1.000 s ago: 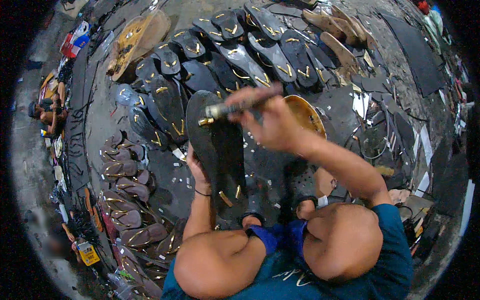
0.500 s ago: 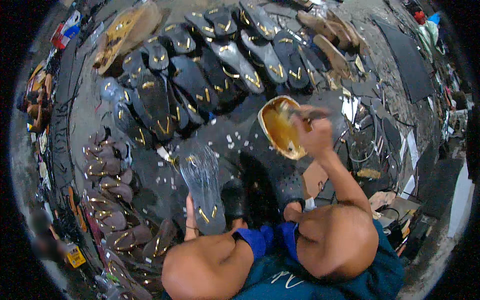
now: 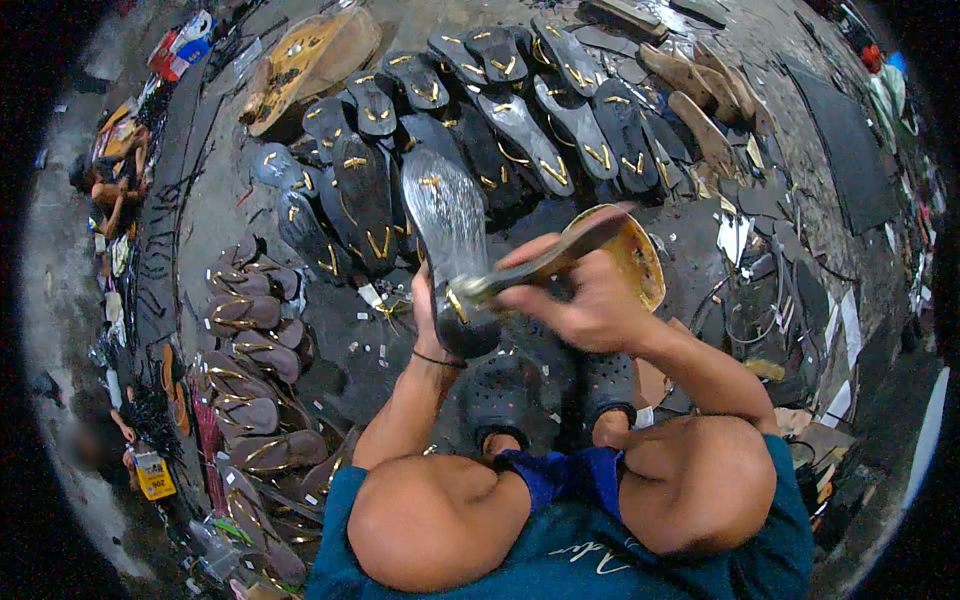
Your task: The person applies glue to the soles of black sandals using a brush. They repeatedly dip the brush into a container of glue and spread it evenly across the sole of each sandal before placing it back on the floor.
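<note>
My left hand (image 3: 424, 312) holds up a dark sandal sole (image 3: 445, 210), gripping its left edge, with most fingers hidden beneath it. Wet, shiny streaks cover much of the sole's upturned face, and gold strap ends show at both its far and near parts. A brush with a dark flat handle (image 3: 590, 234) is closed in my right hand (image 3: 592, 305). Its pale bristles touch the near end of the sole, close to the gold strap ends. Just beyond my right hand sits a bowl (image 3: 654, 284) with a pale rim and yellowish-brown glue inside, partly covered by the hand and brush.
Rows of dark soles with gold strap ends (image 3: 375, 225) lie ahead. Finished-looking brown sandals (image 3: 245, 365) are piled at left. Wooden foot forms (image 3: 700, 80) lie at the far right, a stained board (image 3: 320, 60) at the far left. Another person (image 3: 118, 185) sits at far left.
My right hand has brought the brush from the bowl leftward onto the sole. My left hand has raised the sole and moved it forward and right. The view has shifted.
</note>
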{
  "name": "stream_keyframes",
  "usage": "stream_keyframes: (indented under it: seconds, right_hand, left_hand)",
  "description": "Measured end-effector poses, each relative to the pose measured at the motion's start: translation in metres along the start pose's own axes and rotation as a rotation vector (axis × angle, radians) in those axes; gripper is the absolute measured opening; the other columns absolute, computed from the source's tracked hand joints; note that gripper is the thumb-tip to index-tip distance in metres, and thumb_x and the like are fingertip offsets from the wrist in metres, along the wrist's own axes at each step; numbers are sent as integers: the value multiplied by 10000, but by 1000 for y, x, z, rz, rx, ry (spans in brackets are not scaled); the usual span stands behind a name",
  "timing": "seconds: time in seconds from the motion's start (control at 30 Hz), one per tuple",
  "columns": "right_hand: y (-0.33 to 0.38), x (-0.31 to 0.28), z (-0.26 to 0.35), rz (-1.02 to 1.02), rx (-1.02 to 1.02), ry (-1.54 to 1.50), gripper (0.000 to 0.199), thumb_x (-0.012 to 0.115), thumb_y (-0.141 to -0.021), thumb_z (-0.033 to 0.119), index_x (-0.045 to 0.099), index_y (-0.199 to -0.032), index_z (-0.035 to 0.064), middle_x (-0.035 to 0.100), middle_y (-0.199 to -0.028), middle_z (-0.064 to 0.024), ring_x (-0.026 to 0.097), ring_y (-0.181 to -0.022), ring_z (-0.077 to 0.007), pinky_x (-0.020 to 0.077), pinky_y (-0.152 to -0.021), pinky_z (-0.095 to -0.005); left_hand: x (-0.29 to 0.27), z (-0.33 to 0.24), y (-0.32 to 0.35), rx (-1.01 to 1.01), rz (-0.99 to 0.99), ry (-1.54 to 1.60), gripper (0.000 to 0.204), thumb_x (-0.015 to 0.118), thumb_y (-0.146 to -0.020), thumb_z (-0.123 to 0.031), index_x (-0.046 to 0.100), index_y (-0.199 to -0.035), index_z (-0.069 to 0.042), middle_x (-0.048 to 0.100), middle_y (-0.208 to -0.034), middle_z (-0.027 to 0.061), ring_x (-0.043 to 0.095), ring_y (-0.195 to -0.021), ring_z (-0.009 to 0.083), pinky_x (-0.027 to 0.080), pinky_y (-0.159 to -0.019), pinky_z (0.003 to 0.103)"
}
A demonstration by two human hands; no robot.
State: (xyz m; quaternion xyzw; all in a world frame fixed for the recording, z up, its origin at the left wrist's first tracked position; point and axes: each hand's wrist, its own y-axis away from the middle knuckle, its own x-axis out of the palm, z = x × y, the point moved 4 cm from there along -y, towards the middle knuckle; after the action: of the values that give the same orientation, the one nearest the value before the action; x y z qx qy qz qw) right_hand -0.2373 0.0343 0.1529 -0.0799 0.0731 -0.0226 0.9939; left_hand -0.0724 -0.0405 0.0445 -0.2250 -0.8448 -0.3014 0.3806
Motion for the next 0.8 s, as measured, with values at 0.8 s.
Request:
stream_keyframes:
  seconds: [0.8]
  right_hand:
    - [-41,10,15,1,-582,599,326,632,-735,156,651,-1059,129,639,-946,-57,593,-822,-252,431,-720,-381]
  left_hand:
    - [21,-2,5,195,-47,71,399,380,-998,-354,581,-1135,-38,655,-1034,97,647,-927,214,530,-848,367]
